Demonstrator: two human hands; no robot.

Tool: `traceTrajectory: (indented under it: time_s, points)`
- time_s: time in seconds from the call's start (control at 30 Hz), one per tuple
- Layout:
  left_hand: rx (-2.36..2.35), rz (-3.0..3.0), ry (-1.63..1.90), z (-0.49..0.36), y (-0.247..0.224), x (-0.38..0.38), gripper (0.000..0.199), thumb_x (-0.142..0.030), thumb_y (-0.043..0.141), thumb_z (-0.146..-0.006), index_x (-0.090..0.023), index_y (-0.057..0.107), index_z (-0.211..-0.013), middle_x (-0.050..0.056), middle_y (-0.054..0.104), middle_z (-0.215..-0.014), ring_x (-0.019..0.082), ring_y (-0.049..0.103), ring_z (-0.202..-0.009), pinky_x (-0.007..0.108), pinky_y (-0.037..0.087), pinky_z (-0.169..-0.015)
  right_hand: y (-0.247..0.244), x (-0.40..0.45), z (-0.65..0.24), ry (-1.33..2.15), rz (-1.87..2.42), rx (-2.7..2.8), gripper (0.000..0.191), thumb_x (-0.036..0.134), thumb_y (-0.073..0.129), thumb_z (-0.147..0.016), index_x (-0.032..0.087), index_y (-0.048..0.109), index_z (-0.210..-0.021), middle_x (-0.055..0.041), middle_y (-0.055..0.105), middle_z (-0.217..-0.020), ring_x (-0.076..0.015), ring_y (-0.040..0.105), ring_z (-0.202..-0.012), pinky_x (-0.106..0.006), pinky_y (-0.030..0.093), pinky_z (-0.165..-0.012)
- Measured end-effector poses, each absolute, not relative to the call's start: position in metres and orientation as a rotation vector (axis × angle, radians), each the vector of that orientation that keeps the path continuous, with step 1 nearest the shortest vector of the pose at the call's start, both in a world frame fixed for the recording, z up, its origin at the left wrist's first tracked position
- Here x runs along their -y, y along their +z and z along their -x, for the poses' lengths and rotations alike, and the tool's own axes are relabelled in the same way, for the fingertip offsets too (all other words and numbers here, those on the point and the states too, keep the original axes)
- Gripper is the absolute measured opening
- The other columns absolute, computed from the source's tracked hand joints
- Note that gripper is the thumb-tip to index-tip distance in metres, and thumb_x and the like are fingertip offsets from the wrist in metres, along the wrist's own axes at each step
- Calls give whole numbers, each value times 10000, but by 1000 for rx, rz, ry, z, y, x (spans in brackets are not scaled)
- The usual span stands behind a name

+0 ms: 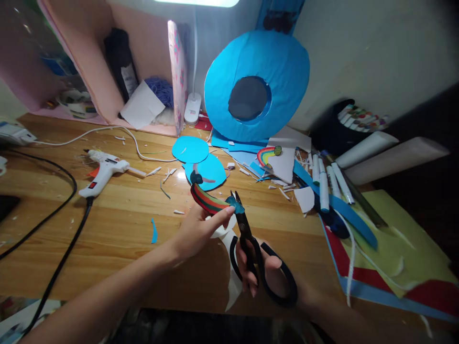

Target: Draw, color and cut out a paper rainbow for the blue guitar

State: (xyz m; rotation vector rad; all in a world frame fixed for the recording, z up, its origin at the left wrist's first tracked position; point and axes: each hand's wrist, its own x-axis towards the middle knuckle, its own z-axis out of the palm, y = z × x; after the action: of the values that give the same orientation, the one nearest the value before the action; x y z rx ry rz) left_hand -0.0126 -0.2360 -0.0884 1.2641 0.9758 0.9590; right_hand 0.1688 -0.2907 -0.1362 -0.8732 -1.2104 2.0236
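My left hand (201, 229) pinches a paper rainbow cutout (211, 203) with coloured stripes and a dark teal cloud shape at each end. Around the handles of black scissors (247, 234) my right hand (260, 267) is closed. The scissor blades meet the rainbow's right end, next to my left thumb; they look slightly apart. White paper (233, 286) hangs below the cutout and behind the scissors. Two blue paper circles (190, 149) lie just beyond my left hand. Another rainbow cutout (267, 155) rests on white paper farther back.
A white glue gun (103, 169) with a black cord lies on the left. A large blue ring (218, 95) leans against the wall. Markers (323, 186), paper rolls (369, 148) and coloured sheets (405, 229) crowd the right. Paper scraps dot the table; a pink shelf (175, 76) stands at the back left.
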Motion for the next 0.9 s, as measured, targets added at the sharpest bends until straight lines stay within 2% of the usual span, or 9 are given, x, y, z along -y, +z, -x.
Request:
traceTrajectory:
  time_s: [0.27, 0.63, 0.73, 0.9]
  points:
    - [-919, -1196, 903, 15, -93, 236, 394, -390, 549, -831, -184, 443, -512, -30, 403, -543, 111, 369, -551, 262, 307, -577, -126, 287, -165, 2079, 873, 1148, 753, 881, 512, -524, 170, 482, -771, 70, 424, -526, -44, 372, -381, -172, 405, -371]
    - [-699, -884, 753, 15, -95, 226, 401, -408, 523, -744, -200, 328, -462, -46, 269, -500, 92, 227, -487, 281, 214, -498, -152, 291, -168, 2060, 847, 1162, 668, 797, 561, -629, 155, 524, -809, 61, 447, -539, -56, 388, -380, -193, 398, -372]
    - [-676, -857, 749, 17, -96, 225, 396, -398, 522, -739, -200, 318, -463, -50, 260, -494, 90, 230, -487, 281, 211, -510, -150, 292, -167, 2009, 886, 1234, 683, 822, 520, -634, 161, 507, -806, 63, 436, -536, -65, 385, -386, -203, 383, -378]
    - [-698, -887, 759, 17, -96, 224, 402, -422, 551, -731, -197, 355, -462, -45, 295, -479, 94, 254, -487, 285, 211, -520, -132, 289, -165, 1770, 930, 1526, 695, 843, 328, -721, 166, 480, -756, 36, 439, -534, -93, 422, -463, -215, 353, -449]
